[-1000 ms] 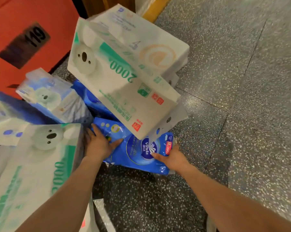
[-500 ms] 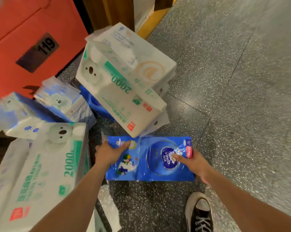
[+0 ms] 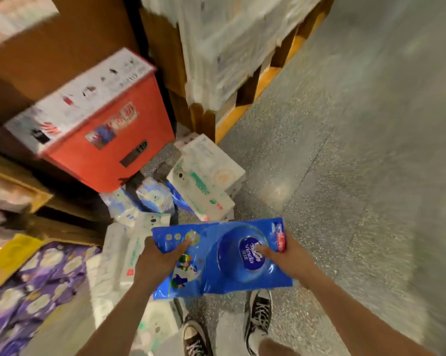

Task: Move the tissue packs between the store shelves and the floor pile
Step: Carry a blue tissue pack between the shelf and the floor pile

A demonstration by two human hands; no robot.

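Speckled grey floor (image 3: 345, 176), shelves left; both hands' fingers pinching blue tissue pack (image 3: 224, 260) ends.

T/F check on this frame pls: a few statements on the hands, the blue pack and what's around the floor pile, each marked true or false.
1. The left hand and the right hand both grip the blue tissue pack. True.
2. The blue tissue pack lies flat on the ground. False: the hands hold it up, clear of the speckled floor.
3. A red box stands behind the pile of white packs. True.
4. The person is barefoot. False: they wear laced black-and-white shoes.
5. Purple packs sit at the far right of the view. False: the purple packs are at the lower left.
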